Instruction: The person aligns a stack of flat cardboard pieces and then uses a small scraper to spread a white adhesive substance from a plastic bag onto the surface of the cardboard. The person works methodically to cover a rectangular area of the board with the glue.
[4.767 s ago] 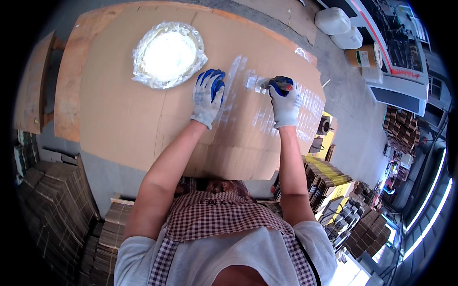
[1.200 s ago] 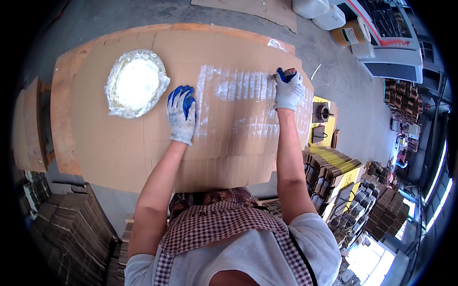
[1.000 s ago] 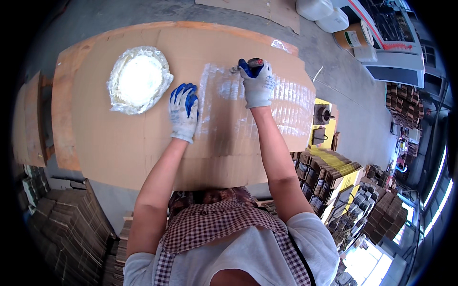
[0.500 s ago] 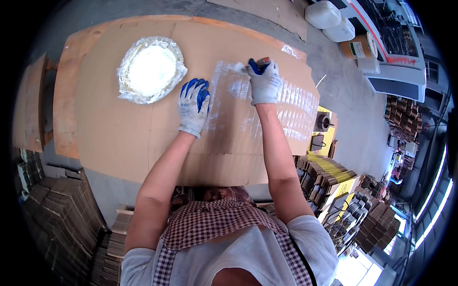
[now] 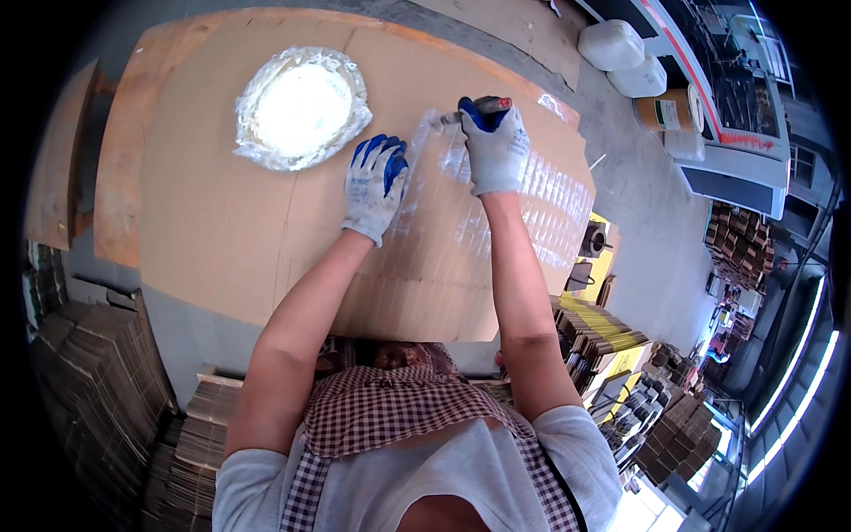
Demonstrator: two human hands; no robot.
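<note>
A large brown cardboard sheet (image 5: 222, 204) covers the table in front of me. My right hand (image 5: 495, 146), in a white glove with blue palm, is closed around a brush (image 5: 450, 118) with a dark, red-marked handle; its pale head points left. Under and beside it lie rows of shiny, clear strips (image 5: 554, 191) on the cardboard; whether they are wet or plastic I cannot tell. My left hand (image 5: 377, 182), gloved alike, rests on the sheet left of the strips, fingers loosely bent and holding nothing. Farther left stands a round basin (image 5: 350, 89) wrapped in clear plastic, its white inside glaring.
An orange-brown wooden board edge (image 5: 120, 195) shows beneath the cardboard. Cardboard stacks (image 5: 97, 372) stand at the lower left, and more bundles (image 5: 589, 337) at the right. White jerrycans (image 5: 612, 44) and a brown drum (image 5: 665, 113) stand on the floor at the far right.
The view has shifted a little, so the basin sits higher and farther right. My right hand still grips the brush near the far side of the strips; my left hand stays on the cardboard.
</note>
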